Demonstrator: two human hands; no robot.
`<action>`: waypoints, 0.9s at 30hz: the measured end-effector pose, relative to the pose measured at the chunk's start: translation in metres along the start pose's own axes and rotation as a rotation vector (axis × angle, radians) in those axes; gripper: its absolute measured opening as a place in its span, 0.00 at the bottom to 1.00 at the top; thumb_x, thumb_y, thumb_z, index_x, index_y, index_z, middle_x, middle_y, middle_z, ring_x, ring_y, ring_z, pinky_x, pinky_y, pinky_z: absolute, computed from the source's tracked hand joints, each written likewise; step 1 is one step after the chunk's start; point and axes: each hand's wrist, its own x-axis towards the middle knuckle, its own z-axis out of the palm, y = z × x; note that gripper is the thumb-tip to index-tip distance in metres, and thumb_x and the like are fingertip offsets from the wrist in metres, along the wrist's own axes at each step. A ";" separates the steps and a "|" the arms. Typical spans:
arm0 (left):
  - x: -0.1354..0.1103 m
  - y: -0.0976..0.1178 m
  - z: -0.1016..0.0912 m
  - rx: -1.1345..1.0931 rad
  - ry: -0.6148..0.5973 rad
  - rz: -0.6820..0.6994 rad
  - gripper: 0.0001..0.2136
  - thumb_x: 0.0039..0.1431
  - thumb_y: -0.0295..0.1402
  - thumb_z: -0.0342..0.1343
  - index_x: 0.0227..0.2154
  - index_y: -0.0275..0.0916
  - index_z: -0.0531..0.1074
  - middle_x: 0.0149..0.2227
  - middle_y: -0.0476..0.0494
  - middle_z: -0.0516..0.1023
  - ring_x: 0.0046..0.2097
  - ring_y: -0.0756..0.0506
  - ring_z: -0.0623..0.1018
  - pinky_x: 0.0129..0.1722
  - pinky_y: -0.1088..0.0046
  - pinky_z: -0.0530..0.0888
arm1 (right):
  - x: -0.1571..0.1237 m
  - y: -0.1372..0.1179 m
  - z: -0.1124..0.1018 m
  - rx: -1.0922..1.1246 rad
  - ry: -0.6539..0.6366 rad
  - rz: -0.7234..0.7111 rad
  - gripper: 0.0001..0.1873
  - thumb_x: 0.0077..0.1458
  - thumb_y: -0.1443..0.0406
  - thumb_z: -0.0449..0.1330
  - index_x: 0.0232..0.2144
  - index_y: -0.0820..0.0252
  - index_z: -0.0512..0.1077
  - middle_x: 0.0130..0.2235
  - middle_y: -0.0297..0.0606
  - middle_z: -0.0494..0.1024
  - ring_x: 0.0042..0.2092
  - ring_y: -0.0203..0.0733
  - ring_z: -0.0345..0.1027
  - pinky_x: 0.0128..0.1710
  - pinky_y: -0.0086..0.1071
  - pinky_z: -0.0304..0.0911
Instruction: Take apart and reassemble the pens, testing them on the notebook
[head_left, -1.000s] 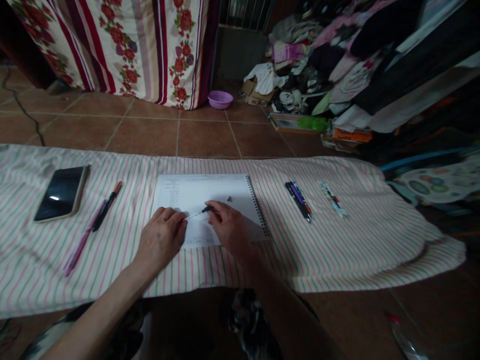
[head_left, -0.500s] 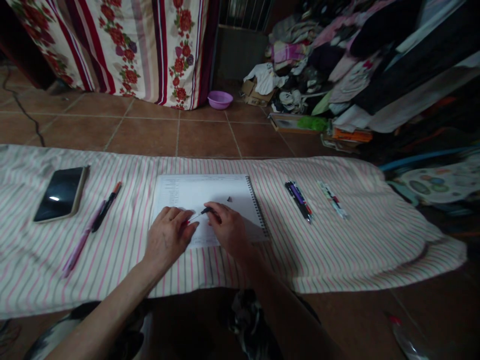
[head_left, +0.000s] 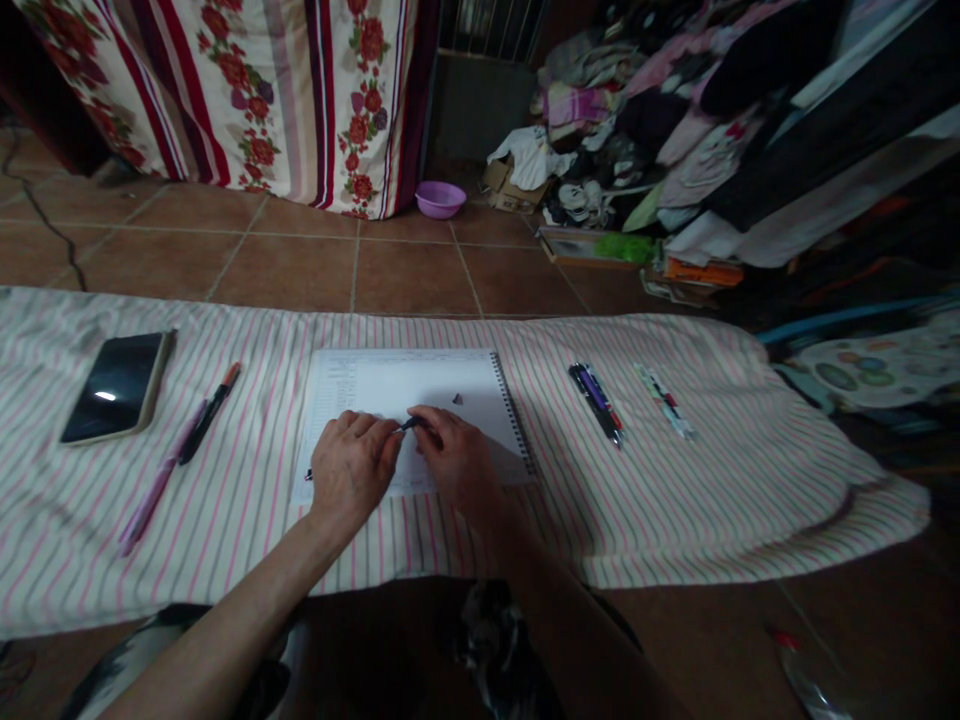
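Note:
Over an open spiral notebook [head_left: 420, 370], both of my hands meet at a slim pen [head_left: 410, 424] that seems to be in pieces. My left hand [head_left: 352, 460] is closed around its left part, mostly hidden by the fingers. A small dark end [head_left: 308, 475] shows beyond the left side of that hand, perhaps the same pen's barrel. My right hand [head_left: 456, 450] pinches the black part between thumb and forefinger. A thin light section joins the two grips. Just above the right fingers, a tiny dark cone-shaped piece [head_left: 457, 399] lies on the page.
Left of the notebook lie a phone [head_left: 118, 387], a black pen with an orange end [head_left: 210, 413] and a purple pen [head_left: 161, 485]. To the right are dark and purple pens [head_left: 597, 403] and a white patterned pen [head_left: 665, 401]. A striped cloth [head_left: 735, 470] covers the surface.
My left hand has slid right toward my right hand, so less of the thin section shows between them. The small dark end has appeared left of my left hand.

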 end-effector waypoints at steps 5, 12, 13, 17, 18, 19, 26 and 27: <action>-0.001 0.000 0.001 0.011 0.024 0.002 0.12 0.60 0.36 0.46 0.34 0.40 0.75 0.29 0.44 0.76 0.35 0.43 0.71 0.35 0.66 0.64 | -0.001 0.003 -0.003 -0.038 0.023 -0.013 0.13 0.55 0.70 0.52 0.41 0.57 0.71 0.38 0.39 0.77 0.41 0.40 0.71 0.44 0.34 0.64; 0.000 0.002 0.001 0.007 0.017 -0.008 0.12 0.60 0.36 0.46 0.34 0.40 0.75 0.30 0.44 0.76 0.36 0.42 0.70 0.37 0.65 0.64 | -0.002 0.007 -0.008 -0.026 0.010 0.061 0.13 0.55 0.70 0.52 0.42 0.56 0.71 0.37 0.39 0.77 0.34 0.38 0.71 0.37 0.31 0.66; 0.000 0.002 0.001 0.007 0.017 -0.006 0.12 0.60 0.36 0.46 0.34 0.39 0.75 0.30 0.44 0.76 0.36 0.42 0.70 0.37 0.65 0.64 | -0.002 0.007 -0.009 -0.024 0.013 0.066 0.13 0.55 0.70 0.53 0.42 0.57 0.71 0.37 0.39 0.77 0.34 0.38 0.71 0.37 0.31 0.66; -0.001 0.002 0.003 0.020 0.031 0.014 0.12 0.59 0.35 0.46 0.34 0.39 0.75 0.31 0.43 0.75 0.36 0.42 0.69 0.37 0.65 0.65 | -0.003 0.006 -0.013 -0.038 0.026 0.074 0.13 0.55 0.70 0.53 0.42 0.57 0.71 0.36 0.39 0.77 0.33 0.38 0.72 0.38 0.31 0.65; -0.001 0.002 0.004 0.024 0.037 0.021 0.12 0.59 0.35 0.47 0.34 0.38 0.75 0.31 0.42 0.75 0.36 0.42 0.69 0.37 0.65 0.65 | -0.003 0.006 -0.014 -0.044 0.024 0.080 0.13 0.55 0.70 0.53 0.42 0.56 0.71 0.36 0.39 0.77 0.33 0.38 0.72 0.38 0.31 0.65; -0.001 0.002 0.004 0.028 0.042 0.027 0.12 0.59 0.35 0.47 0.34 0.38 0.75 0.31 0.42 0.75 0.36 0.42 0.69 0.37 0.65 0.65 | -0.003 0.006 -0.016 -0.051 0.022 0.090 0.13 0.54 0.70 0.53 0.42 0.56 0.71 0.36 0.38 0.78 0.33 0.38 0.72 0.38 0.31 0.65; -0.001 0.002 0.005 0.034 0.033 0.022 0.12 0.59 0.35 0.47 0.36 0.38 0.74 0.32 0.42 0.74 0.37 0.42 0.68 0.37 0.65 0.66 | -0.005 0.009 -0.020 -0.084 0.027 0.109 0.13 0.54 0.70 0.53 0.42 0.57 0.71 0.34 0.37 0.78 0.30 0.37 0.72 0.34 0.29 0.66; -0.001 0.002 0.005 0.033 0.033 0.021 0.12 0.59 0.35 0.47 0.36 0.38 0.74 0.32 0.42 0.74 0.37 0.42 0.69 0.37 0.64 0.67 | -0.005 0.010 -0.020 -0.083 0.032 0.107 0.13 0.54 0.70 0.53 0.42 0.57 0.71 0.34 0.37 0.78 0.29 0.36 0.72 0.34 0.29 0.66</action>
